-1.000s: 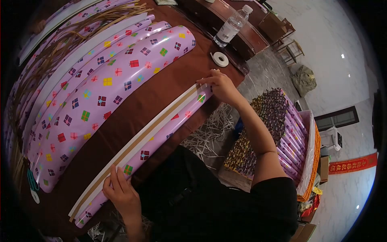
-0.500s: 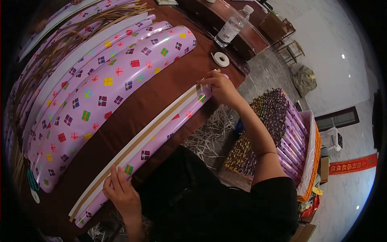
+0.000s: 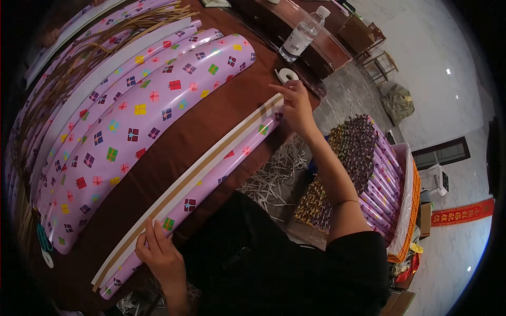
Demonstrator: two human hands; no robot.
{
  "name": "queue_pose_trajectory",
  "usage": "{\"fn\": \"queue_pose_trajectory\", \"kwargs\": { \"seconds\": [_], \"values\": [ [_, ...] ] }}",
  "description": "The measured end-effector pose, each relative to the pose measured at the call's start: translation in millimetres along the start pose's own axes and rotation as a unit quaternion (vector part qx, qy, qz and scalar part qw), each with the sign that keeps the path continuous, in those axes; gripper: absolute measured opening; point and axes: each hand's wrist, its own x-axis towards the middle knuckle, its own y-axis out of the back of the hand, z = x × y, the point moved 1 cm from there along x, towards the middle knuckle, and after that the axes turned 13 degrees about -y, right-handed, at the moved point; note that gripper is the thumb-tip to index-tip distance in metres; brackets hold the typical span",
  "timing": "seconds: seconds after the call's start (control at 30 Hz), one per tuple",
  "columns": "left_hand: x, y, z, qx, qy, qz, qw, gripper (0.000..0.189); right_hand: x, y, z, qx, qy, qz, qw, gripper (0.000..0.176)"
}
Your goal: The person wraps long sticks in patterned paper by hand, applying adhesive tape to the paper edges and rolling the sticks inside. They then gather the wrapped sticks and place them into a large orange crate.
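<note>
A roll of purple gift-print paper (image 3: 213,181) lies diagonally near the table's front edge, a brown strip (image 3: 174,185) running along its white border. My left hand (image 3: 159,254) rests on the lower part of this roll, fingers stretched out over the strip and the print. At the upper end, my right hand (image 3: 296,102) is raised beside the roll's tip, index finger extended; whether its thumb and other fingers hold anything is hidden. Just behind it lies a white tape roll (image 3: 287,75), partly covered by the fingers.
Large printed paper sheets (image 3: 174,100) and brown strips (image 3: 87,52) cover the table's left side. A water bottle (image 3: 301,38) stands at the back. Right of the table, an orange basket (image 3: 412,210) stands beside many finished rolls (image 3: 380,197). Paper shreds (image 3: 274,176) litter the floor.
My right hand has shifted from the roll's upper end slightly up and right, and its index finger now points outward. My left hand stays almost in place on the roll.
</note>
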Motion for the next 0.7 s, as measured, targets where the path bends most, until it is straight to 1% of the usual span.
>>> {"fn": "queue_pose_trajectory", "kwargs": {
  "seconds": [0.07,0.1,0.13,0.17,0.2,0.23,0.33,0.37,0.43,0.47,0.53,0.57,0.63,0.67,0.7],
  "values": [
    [-0.3,-0.1,-0.1,0.001,0.002,0.000,1.000,0.049,23.0,-3.1,45.7,0.063,-0.023,0.045,0.997,0.041],
    [-0.4,-0.3,0.1,0.001,0.002,0.000,1.000,0.049,24.7,7.7,39.8,0.057,-0.044,0.070,0.995,0.032],
    [-0.6,-0.3,0.0,0.001,0.001,0.001,1.000,0.049,27.1,13.7,43.4,0.057,-0.044,0.071,0.995,0.032],
    [-0.6,-0.2,-0.4,-0.002,0.000,0.002,1.000,0.050,32.3,18.7,49.3,0.127,-0.139,0.018,0.982,0.027],
    [-0.5,-0.4,-0.5,-0.005,0.000,0.002,1.000,0.050,35.7,21.0,50.8,0.195,-0.231,-0.036,0.953,0.022],
    [-0.4,-0.6,-0.5,-0.005,0.000,0.003,1.000,0.050,37.3,22.5,49.9,0.195,-0.231,-0.035,0.953,0.022],
    [-0.8,0.1,-0.1,0.000,-0.002,0.000,1.000,0.051,39.3,25.9,43.7,0.081,-0.190,-0.067,0.976,0.021],
    [-0.7,0.6,0.4,-0.002,0.002,-0.004,1.000,0.052,41.4,23.9,46.8,0.082,-0.190,-0.065,0.976,0.021],
    [-0.9,0.5,0.3,-0.002,0.006,-0.008,1.000,0.052,46.2,17.9,50.7,0.047,-0.143,-0.102,0.983,0.019],
    [-1.4,-0.6,-0.2,-0.005,0.004,-0.006,1.000,0.052,47.1,15.4,52.6,0.048,-0.143,-0.101,0.983,0.019],
    [-1.0,-0.4,-0.3,-0.007,0.002,-0.005,1.000,0.052,48.3,11.2,47.5,0.019,-0.107,-0.091,0.990,0.017],
    [-0.4,0.8,0.1,-0.006,0.002,-0.006,1.000,0.052,49.0,10.5,45.8,0.019,-0.107,-0.091,0.990,0.017],
    [0.0,1.8,0.9,-0.004,0.002,-0.007,1.000,0.051,50.6,9.0,43.7,0.019,-0.135,-0.129,0.982,0.018],
    [0.3,1.9,1.1,-0.004,0.002,-0.008,1.000,0.051,51.9,8.3,44.4,0.019,-0.135,-0.129,0.982,0.018],
    [0.4,1.9,1.2,-0.003,0.003,-0.010,1.000,0.051,53.5,7.5,44.7,-0.024,-0.115,-0.122,0.986,0.018]
  ]
}}
